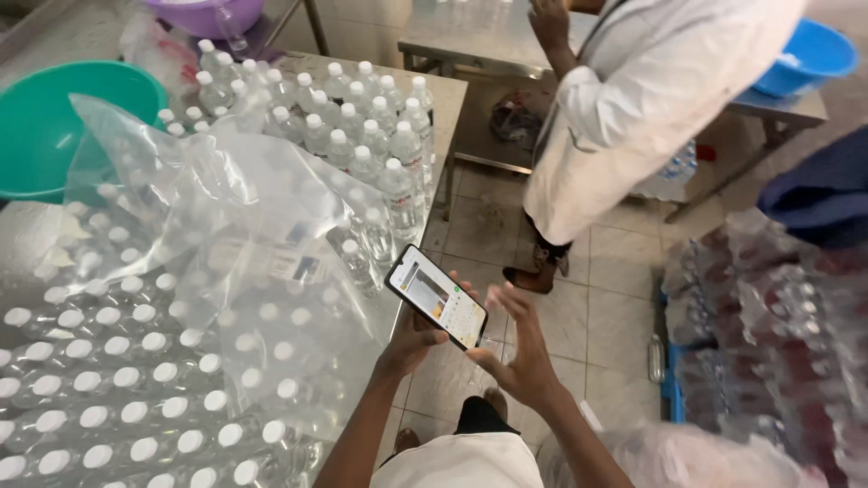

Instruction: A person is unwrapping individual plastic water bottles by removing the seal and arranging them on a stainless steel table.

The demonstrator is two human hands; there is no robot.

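Filling the left half of the frame is the table [452,90], packed with rows of clear plastic bottles [117,380] with white caps, and a big sheet of clear plastic wrap [226,208] billows over the middle of them. At the upper left edge sits a wide green basin [45,126], with a purple basin [203,14] above it at the top edge. Upper right, a person in a white coat [651,99] stands on the tiled floor [606,307], one hand raised near a steel table, and a blue basin [809,54] rests at the top right corner. Down the right side, shrink-wrapped packs of bottles [778,334] are stacked, blurred by motion.

Now to the lower centre, where the action is. Both forearms rise from the bottom edge, angling up and inward. The left hand [411,343] is curled beneath a smartphone [438,295], fingers wrapped round its lower edge, gripping it tilted with the lit screen facing up. The right hand [520,348] hovers just beside the phone's right end, palm turned inward, fingers spread and loose, holding nothing; whether a fingertip touches the screen, I cannot tell. The two hands sit close together, almost meeting at the phone's lower corner. The phone itself hangs just off the table's right edge, above the floor tiles, near the centre of the frame.
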